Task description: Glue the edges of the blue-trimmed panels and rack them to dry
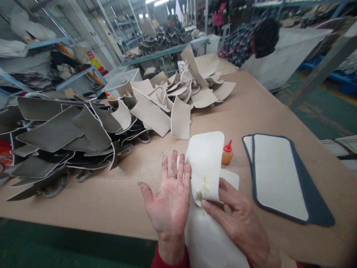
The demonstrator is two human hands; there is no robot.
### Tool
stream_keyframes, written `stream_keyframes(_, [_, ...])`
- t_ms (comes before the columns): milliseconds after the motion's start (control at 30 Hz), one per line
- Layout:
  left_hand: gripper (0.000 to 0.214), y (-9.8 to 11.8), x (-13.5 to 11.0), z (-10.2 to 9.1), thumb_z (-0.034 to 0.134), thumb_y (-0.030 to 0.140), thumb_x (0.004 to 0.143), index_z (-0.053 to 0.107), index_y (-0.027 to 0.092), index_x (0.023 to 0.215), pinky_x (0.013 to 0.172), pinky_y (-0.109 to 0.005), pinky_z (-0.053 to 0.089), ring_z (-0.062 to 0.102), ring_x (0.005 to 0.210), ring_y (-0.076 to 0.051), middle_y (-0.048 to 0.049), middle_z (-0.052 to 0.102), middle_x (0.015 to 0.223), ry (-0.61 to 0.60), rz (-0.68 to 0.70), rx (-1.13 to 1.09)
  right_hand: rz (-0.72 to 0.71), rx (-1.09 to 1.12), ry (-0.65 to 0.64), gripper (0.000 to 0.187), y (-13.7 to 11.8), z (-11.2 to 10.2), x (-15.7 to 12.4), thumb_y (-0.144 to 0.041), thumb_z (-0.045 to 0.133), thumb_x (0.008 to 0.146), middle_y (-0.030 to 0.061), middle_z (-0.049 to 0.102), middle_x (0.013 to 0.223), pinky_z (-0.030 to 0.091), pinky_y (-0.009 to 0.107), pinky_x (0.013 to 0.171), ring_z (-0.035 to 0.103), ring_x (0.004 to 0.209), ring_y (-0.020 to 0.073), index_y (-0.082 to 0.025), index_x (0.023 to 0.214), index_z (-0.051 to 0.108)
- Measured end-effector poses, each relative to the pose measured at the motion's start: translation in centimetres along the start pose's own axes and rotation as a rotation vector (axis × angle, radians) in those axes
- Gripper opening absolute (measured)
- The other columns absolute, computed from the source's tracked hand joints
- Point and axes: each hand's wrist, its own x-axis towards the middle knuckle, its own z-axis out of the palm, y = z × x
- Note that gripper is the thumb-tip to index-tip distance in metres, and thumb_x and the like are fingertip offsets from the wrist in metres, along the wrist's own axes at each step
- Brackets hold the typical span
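A white leather-like piece lies in front of me, its far end folded back toward me, with yellowish glue smears near the fold. My left hand rests flat, fingers stretched out, on the table against the piece's left edge. My right hand pinches the folded flap's lower edge between thumb and fingers. A small orange glue bottle with a red cap stands just behind the piece.
Dark-edged flat panels lie stacked to the right on the brown table. Heaps of grey bag parts and beige ones fill the left and far side. Another person bends over at the far end. Shelving stands at left.
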Motion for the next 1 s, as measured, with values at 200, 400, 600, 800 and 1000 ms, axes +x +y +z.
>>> stream_keyframes(200, [0.082, -1.2, -1.0, 1.0, 0.025, 0.072, 0.082, 0.023, 0.021, 0.146, 0.111, -0.038, 0.030, 0.034, 0.136, -0.024, -0.0090, 0.040, 0.146, -0.084, 0.148, 0.094, -0.106, -0.034, -0.044, 0.025, 0.2, 1.3, -0.4, -0.008, 0.050, 0.084, 0.0068, 0.063, 0.092, 0.050, 0.021, 0.080, 0.061, 0.088, 0.0150, -0.018, 0.095, 0.070])
stream_keyframes(400, [0.086, 0.0, 0.2, 0.1, 0.028, 0.076, 0.078, 0.019, 0.024, 0.147, 0.112, -0.039, 0.028, 0.032, 0.137, -0.025, -0.0082, 0.035, 0.150, -0.037, 0.286, 0.171, 0.082, 0.139, -0.016, 0.016, -0.3, 0.4, -0.8, -0.017, 0.058, 0.080, 0.0035, 0.069, 0.079, 0.053, 0.023, 0.068, 0.065, 0.074, 0.0172, -0.022, 0.079, 0.073])
stream_keyframes(600, [0.080, 1.3, 0.8, -0.3, 0.024, 0.068, 0.085, 0.017, 0.019, 0.147, 0.111, -0.039, 0.029, 0.036, 0.135, -0.024, -0.0089, 0.033, 0.150, -0.033, 0.179, 0.119, 0.215, 0.188, 0.176, 0.010, -0.1, -0.8, -0.7, -0.026, 0.068, 0.076, 0.0009, 0.073, 0.082, 0.054, 0.022, 0.073, 0.068, 0.080, 0.0184, -0.027, 0.084, 0.075])
stream_keyframes(800, [0.082, -1.1, -0.5, 0.9, 0.027, 0.072, 0.082, 0.020, 0.022, 0.147, 0.112, -0.039, 0.028, 0.032, 0.137, -0.024, -0.0074, 0.036, 0.149, -0.077, 0.178, 0.131, -0.112, 0.014, 0.012, 0.034, 0.2, 1.1, -0.8, -0.009, 0.056, 0.081, 0.0043, 0.066, 0.100, 0.051, 0.023, 0.081, 0.063, 0.095, 0.0170, -0.028, 0.105, 0.069])
stream_keyframes(1000, [0.083, -2.6, -2.1, 1.9, 0.024, 0.076, 0.078, 0.029, 0.026, 0.144, 0.115, -0.038, 0.022, 0.024, 0.140, -0.023, -0.0040, 0.037, 0.149, -0.069, 0.361, 0.238, -0.222, -0.057, -0.058, 0.044, 0.5, 1.8, -1.1, 0.000, 0.043, 0.076, 0.0103, 0.060, 0.095, 0.051, 0.030, 0.081, 0.059, 0.091, 0.0201, -0.017, 0.107, 0.068])
